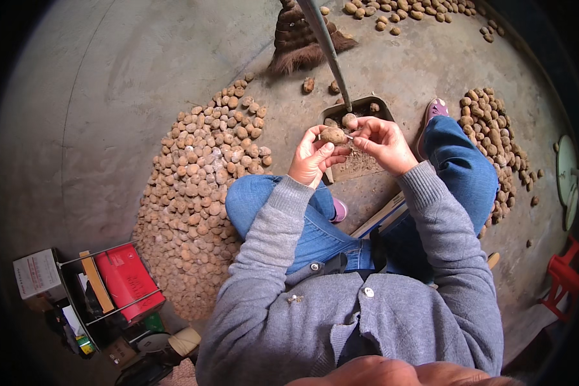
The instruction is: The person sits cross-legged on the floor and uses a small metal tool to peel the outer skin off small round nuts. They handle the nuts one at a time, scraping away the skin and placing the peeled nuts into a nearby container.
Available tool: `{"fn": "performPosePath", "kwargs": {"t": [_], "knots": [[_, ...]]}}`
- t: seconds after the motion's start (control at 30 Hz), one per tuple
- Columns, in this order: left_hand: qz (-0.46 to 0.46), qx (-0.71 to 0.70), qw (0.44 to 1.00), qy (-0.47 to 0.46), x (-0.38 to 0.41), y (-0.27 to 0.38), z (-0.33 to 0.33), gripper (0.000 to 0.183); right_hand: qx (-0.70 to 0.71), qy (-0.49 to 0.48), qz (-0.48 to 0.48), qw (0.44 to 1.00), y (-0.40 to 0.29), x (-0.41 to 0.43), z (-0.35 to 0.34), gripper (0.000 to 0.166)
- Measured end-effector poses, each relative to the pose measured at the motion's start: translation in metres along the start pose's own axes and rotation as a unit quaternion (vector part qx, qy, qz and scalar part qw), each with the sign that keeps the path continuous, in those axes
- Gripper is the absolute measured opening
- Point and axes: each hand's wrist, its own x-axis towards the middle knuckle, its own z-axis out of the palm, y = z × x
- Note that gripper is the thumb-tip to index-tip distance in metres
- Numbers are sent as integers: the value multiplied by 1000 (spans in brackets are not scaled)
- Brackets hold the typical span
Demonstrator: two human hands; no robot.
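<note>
My left hand [313, 157] grips an oval brown tuber [334, 136], which looks like a potato, between thumb and fingers. A short, thin metallic piece [349, 137] is pinched in my right hand [381, 142], its tip against the tuber; most of it is hidden by the fingers. A second, rounder tuber [349, 120] shows at the right fingertips; whether they hold it I cannot tell. Both hands are above a dustpan [388, 113] with brown scraps and a few tubers in it. Its long metal handle [325, 43] rises toward the top of the view.
A large heap of tubers [193, 183] spreads at my left; a smaller pile [492, 130] lies beyond my right leg. More tubers [415, 9] lie at the far wall. A brown broom [294, 43] stands behind the dustpan. Boxes in a rack [125, 280] and a red stool [562, 277] flank me.
</note>
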Motion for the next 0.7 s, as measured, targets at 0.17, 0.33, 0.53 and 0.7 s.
{"fn": "performPosePath", "kwargs": {"t": [0.17,0.33,0.53,0.7], "knots": [[32,37,999,21,-1,-4,1,40,-110,4,-39,993,-3,-2,11,13],[49,80,996,0,0,-7,0,41,-128,30,-44,990,0,-1,8,12],[74,77,994,0,2,-9,-1,42,-148,18,-54,987,-8,-3,11,9],[92,107,990,10,1,-9,-1,43,-153,20,-51,987,-8,-2,12,9]]}}
